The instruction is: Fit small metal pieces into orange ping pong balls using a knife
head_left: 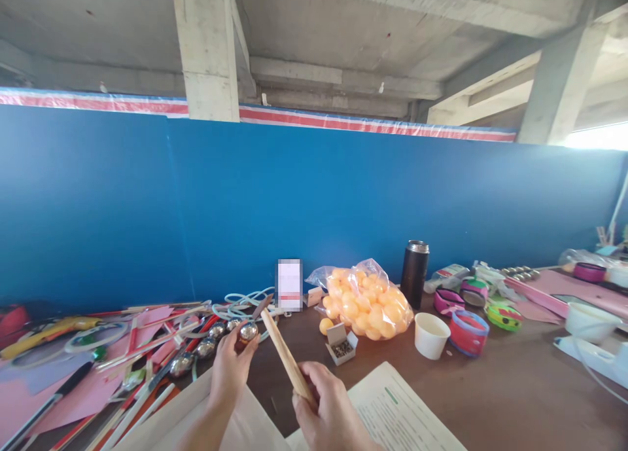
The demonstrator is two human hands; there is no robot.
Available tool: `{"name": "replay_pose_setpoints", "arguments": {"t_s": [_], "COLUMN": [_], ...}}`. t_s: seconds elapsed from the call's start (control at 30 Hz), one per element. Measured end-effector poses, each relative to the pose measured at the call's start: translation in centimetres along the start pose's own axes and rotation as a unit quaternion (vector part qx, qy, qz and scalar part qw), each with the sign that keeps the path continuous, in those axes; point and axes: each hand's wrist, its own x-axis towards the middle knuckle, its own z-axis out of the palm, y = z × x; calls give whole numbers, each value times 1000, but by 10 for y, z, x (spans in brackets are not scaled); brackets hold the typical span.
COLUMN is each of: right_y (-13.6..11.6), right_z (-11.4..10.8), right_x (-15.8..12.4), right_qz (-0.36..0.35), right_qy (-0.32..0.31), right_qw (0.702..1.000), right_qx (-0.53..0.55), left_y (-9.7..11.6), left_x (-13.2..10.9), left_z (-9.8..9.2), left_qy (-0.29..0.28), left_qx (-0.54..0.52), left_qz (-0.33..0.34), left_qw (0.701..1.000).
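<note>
My left hand is closed around a shiny silver ball and reaches over the table. My right hand grips a light wooden stick or handle, which points up and away to the left. Its upper end is close to the ball, beside a thin brownish pointed piece; whether they touch is unclear. Below my hands lie an open printed booklet and pale paper. More silver balls lie just left of my left hand.
Ahead are a bag of orange balls, a small open box, a black bottle and a white cup. Coloured paper and sticks clutter the left. Wrist bands lie right. A blue partition stands behind.
</note>
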Motion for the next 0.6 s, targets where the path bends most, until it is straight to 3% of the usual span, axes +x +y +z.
{"name": "replay_pose_setpoints", "arguments": {"t_s": [0.23, 0.6], "right_y": [1, 4], "right_z": [1, 3], "right_x": [0, 0], "right_qz": [19, 15], "right_qy": [8, 5], "right_qw": [1000, 1000], "right_qx": [2, 6], "left_y": [-5, -4], "left_x": [1, 2], "left_z": [-1, -2], "left_qy": [-66, -68], "left_qx": [-61, -89], "left_qz": [-12, -57], "left_qw": [996, 992]}}
